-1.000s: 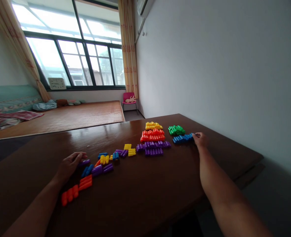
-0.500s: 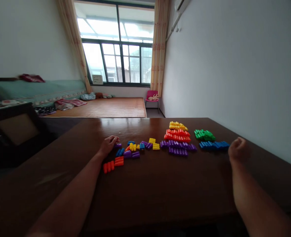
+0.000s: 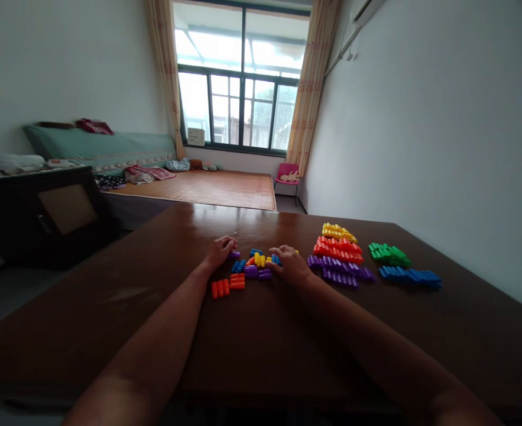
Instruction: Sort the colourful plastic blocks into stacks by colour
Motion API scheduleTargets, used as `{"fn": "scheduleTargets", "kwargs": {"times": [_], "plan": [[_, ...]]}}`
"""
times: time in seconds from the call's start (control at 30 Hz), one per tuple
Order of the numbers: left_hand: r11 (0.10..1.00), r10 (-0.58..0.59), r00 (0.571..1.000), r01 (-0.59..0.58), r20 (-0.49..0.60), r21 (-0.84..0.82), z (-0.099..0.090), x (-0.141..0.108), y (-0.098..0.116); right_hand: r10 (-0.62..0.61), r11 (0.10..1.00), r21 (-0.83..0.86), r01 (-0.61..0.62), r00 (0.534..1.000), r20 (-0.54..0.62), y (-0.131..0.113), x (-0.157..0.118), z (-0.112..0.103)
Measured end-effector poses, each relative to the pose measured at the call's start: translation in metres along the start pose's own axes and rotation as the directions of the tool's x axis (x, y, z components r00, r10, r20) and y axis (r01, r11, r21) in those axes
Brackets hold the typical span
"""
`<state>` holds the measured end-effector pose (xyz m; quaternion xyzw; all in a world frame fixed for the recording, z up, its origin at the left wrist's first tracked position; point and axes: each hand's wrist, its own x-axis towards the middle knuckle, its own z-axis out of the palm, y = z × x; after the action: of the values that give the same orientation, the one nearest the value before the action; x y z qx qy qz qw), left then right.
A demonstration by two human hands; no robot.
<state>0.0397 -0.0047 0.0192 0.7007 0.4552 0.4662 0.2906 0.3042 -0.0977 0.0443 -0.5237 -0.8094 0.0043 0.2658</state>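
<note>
My left hand (image 3: pixel 221 251) rests on the table at the left of a loose group of ribbed plastic blocks. Its fingers are curled over a purple block (image 3: pixel 234 255), which partly shows beneath them. My right hand (image 3: pixel 292 265) reaches in from the right, thumb and fingers apart around a blue block (image 3: pixel 275 259) without a visible grip. Between the hands lie a yellow block (image 3: pixel 259 260), another purple block (image 3: pixel 250 272) and blue pieces (image 3: pixel 238 266). Orange blocks (image 3: pixel 220 288) lie closer to me. My right hand hides some of the pieces behind it.
Right of the hands stand sorted rows of blocks: yellow (image 3: pixel 339 232), orange (image 3: pixel 338 249), purple (image 3: pixel 341 269), green (image 3: pixel 389 254) and blue (image 3: pixel 410 276). The brown table (image 3: pixel 261 349) carries everything. A bed (image 3: pixel 207 189) and a pink chair (image 3: pixel 287 173) stand beyond it.
My right hand has moved left from beside the blue row to the loose blocks, and its fingers have opened. My left hand stays by the purple block. The camera view has turned left.
</note>
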Motion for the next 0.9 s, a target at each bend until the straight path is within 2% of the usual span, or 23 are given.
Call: {"fn": "scheduleTargets", "kwargs": {"times": [0.1,0.2,0.3,0.37,0.43,0.47,0.53,0.6,0.67,0.73,0.77,0.8,0.83,0.9], "plan": [[1.0,-0.003,1.0,0.002,0.011,0.007,-0.001,0.001,0.002,0.049,0.998,-0.039,-0.047,0.998,0.043,0.004,0.006,0.006],[0.999,-0.012,1.0,0.012,0.016,0.032,-0.003,0.002,0.005,0.055,0.998,-0.001,-0.055,0.998,0.014,0.016,-0.001,-0.005],[0.997,-0.027,0.999,0.026,0.022,0.069,-0.005,0.003,0.008,0.074,0.997,0.03,-0.07,0.989,-0.132,0.039,-0.018,-0.031],[0.995,-0.043,0.999,0.039,0.032,0.094,-0.006,0.004,0.01,0.125,0.992,0.029,-0.122,0.953,-0.277,0.066,-0.035,-0.057],[0.993,-0.051,0.998,0.047,0.036,0.113,-0.008,0.005,0.011,0.212,0.973,0.014,-0.23,0.87,-0.444,0.102,-0.059,-0.086],[0.992,-0.052,0.998,0.048,0.037,0.121,-0.008,0.005,0.011,0.259,0.954,0.006,-0.3,0.811,-0.525,0.122,-0.074,-0.1],[0.989,-0.051,0.998,0.045,0.036,0.139,-0.009,0.006,0.011,0.34,0.889,0.001,-0.457,0.659,-0.671,0.165,-0.11,-0.125],[0.986,-0.05,0.998,0.043,0.039,0.161,-0.01,0.007,0.01,0.415,0.798,0.062,-0.599,0.473,-0.777,0.205,-0.149,-0.141],[0.983,-0.049,0.998,0.041,0.039,0.18,-0.01,0.007,0.009,0.498,0.699,0.189,-0.69,0.279,-0.821,0.237,-0.186,-0.15],[0.98,-0.047,0.998,0.039,0.036,0.193,-0.011,0.007,0.009,0.549,0.606,0.33,-0.724,0.079,-0.832,0.259,-0.214,-0.153],[0.979,-0.048,0.998,0.041,0.033,0.197,-0.011,0.007,0.01,0.565,0.569,0.382,-0.728,0.009,-0.825,0.266,-0.223,-0.153],[0.979,-0.051,0.998,0.044,0.03,0.201,-0.011,0.007,0.01,0.59,0.541,0.414,-0.732,-0.021,-0.807,0.271,-0.23,-0.152],[0.978,-0.054,0.998,0.047,0.029,0.203,-0.012,0.007,0.011,0.629,0.52,0.423,-0.742,-0.003,-0.778,0.274,-0.233,-0.151],[0.977,-0.059,0.998,0.052,0.029,0.206,-0.012,0.007,0.011,0.741,0.48,0.396,-0.783,0.12,-0.661,0.277,-0.235,-0.148]]}}
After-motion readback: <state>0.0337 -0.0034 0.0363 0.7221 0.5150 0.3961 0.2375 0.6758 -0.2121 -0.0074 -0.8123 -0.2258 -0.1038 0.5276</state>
